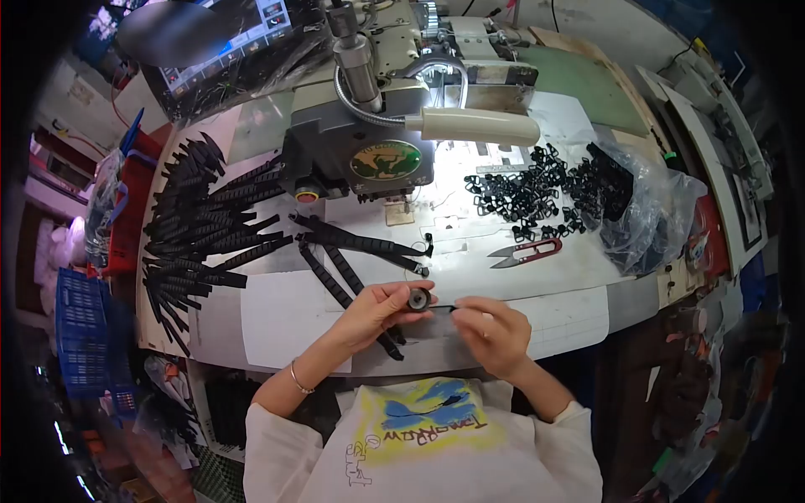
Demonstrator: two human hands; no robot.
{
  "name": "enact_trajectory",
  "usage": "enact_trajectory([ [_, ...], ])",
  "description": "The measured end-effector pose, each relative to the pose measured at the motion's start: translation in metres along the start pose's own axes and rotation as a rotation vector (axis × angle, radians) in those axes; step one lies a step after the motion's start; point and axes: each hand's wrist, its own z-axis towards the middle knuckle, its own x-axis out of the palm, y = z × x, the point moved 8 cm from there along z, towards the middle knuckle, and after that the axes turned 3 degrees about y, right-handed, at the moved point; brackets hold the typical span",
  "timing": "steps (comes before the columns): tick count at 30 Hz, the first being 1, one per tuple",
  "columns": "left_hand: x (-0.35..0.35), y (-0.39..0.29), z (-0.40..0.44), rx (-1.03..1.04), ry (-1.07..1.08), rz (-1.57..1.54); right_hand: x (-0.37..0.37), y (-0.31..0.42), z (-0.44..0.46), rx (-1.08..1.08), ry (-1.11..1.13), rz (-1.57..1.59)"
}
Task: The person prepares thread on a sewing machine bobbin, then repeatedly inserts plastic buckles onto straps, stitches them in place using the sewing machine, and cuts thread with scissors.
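My left hand [373, 313], on the near side of the sewing machine [335, 138], pinches a small round metal piece that looks like a bobbin [418, 298] between thumb and fingers. My right hand [501, 337] is closed beside it. A thin dark piece [444, 308] reaches from the right fingertips toward the bobbin; its kind is too small to make out. Behind the left hand, black webbing straps [360, 239] lie across the table under the machine head, with some ends running down past that hand.
Many black straps [197, 222] are piled at the left. On the right lie a heap of small black buckles [516, 193], red-handled thread snips [527, 252] and a clear plastic bag [646, 210]. A screen [243, 50] stands at the back left, and a blue crate [82, 331] is at the far left.
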Motion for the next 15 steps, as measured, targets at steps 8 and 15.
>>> enact_trajectory([
  [8, 0.024, 0.012, -0.012, -0.039, 0.082, -0.217, 0.024, 0.032, 0.001, -0.476, 0.194, -0.409],
  [15, 0.014, 0.016, -0.014, 0.066, -0.008, -0.156, 0.024, -0.005, -0.002, 0.074, 0.158, 0.127],
])
